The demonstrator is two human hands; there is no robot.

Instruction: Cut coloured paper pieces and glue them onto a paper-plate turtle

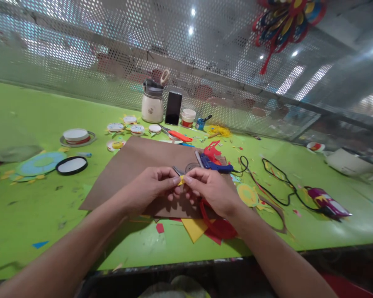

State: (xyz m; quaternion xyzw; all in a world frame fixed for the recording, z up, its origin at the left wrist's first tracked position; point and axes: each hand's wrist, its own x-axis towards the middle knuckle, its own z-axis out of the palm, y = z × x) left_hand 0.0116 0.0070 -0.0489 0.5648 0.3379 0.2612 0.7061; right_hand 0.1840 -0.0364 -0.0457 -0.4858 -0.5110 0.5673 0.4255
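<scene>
Between the fingertips of both hands is a small yellow piece of paper (181, 180). My left hand (153, 184) pinches its left side, and my right hand (209, 186) pinches the right side. Both are just above a brown cardboard sheet (121, 174). Right behind my fingers lie scissors (178, 170), partly hidden. A blue glue gun (217, 166) rests beyond my right hand, beside a red cut-out (213, 150). Under my right wrist is a red ring (224, 229), and yellow paper (194, 229) sticks out below the cardboard.
A bottle (152, 103), a phone (173, 108) and a paper cup (188, 117) stand at the back. Left lie a blue paper disc (42, 164) and a black-rimmed lid (71, 165). On the right, a black cord (278, 176) runs to a purple box (328, 203).
</scene>
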